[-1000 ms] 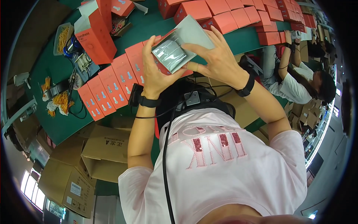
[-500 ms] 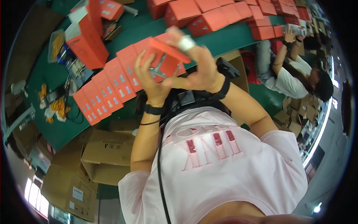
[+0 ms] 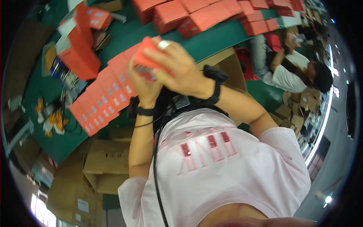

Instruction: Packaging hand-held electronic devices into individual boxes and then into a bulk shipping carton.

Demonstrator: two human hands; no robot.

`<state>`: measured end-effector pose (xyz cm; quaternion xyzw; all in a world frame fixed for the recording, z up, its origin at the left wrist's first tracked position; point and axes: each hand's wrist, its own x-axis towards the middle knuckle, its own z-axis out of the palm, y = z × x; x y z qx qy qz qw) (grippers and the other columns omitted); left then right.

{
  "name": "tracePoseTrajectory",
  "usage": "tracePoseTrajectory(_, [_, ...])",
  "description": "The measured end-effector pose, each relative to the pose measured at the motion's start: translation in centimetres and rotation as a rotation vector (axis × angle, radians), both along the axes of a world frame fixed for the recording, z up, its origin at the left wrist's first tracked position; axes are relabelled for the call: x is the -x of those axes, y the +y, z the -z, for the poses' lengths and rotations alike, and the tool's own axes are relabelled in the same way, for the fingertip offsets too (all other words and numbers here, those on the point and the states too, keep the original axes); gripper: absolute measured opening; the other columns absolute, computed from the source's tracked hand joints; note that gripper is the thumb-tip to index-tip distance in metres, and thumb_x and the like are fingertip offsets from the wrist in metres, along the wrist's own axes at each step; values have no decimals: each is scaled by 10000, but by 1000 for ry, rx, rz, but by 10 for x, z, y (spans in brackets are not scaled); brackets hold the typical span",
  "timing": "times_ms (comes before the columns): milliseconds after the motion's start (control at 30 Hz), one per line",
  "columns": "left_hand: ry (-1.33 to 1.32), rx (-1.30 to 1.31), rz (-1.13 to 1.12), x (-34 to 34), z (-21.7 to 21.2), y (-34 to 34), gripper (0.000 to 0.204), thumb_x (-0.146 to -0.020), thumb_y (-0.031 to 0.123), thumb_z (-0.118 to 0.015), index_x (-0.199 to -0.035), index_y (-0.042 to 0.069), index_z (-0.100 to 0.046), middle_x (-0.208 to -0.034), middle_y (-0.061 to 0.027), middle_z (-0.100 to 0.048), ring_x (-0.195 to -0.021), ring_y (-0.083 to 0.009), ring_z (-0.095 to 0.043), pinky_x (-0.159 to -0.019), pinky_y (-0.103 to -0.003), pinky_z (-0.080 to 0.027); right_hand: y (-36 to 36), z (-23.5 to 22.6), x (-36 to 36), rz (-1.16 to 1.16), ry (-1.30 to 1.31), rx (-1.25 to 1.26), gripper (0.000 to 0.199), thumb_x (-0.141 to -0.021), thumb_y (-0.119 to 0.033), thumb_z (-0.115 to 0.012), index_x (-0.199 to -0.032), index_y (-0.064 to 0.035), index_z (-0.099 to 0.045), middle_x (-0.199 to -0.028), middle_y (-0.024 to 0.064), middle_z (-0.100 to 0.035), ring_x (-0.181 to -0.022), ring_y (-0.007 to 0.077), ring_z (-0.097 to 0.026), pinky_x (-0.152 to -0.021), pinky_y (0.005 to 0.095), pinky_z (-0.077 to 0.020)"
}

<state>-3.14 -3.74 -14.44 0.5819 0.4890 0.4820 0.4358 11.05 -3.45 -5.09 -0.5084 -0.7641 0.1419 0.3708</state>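
Both hands grasp one small red box (image 3: 149, 56) at the upper centre of the frame — the right hand (image 3: 181, 70) wraps over its top, the left hand (image 3: 141, 85) cups it from below. It is held above the green counter (image 3: 211, 39), just right of a row of red boxes (image 3: 104, 100) running along the counter's near edge. More red boxes (image 3: 211, 15) crowd the top. Cardboard cartons (image 3: 102, 166) fill the lower left — bare green shows only between the rows.

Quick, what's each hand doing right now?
Left hand: closed on the red box, from beneath.
Right hand: closed over the same red box.
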Motion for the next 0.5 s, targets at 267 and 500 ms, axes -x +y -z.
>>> tracePoseTrajectory(267, [229,-132,-124,-10,-6,6,919,-603,210,-884,-1345,7,-382,-1277,-172,-471,-1167,-348,-479,-974,-431,-401,4,-6,5,-17,-258,44,439,-836,-203,-678,-1271,-180,-627,-1386,229,-470,-1190,413,-489,-974,463,-433])
tracePoseTrajectory(500, [-45,-40,-124,-15,-11,-11,799,-699,292,-839,-1298,-6,-402,-1277,-187,-476,-1194,-330,-474,-1021,-436,-373,-13,-19,13,-7,-443,134,695,-737,-427,-739,-1345,-158,-535,-1457,313,-341,-1248,447,-434,-1011,566,-357])
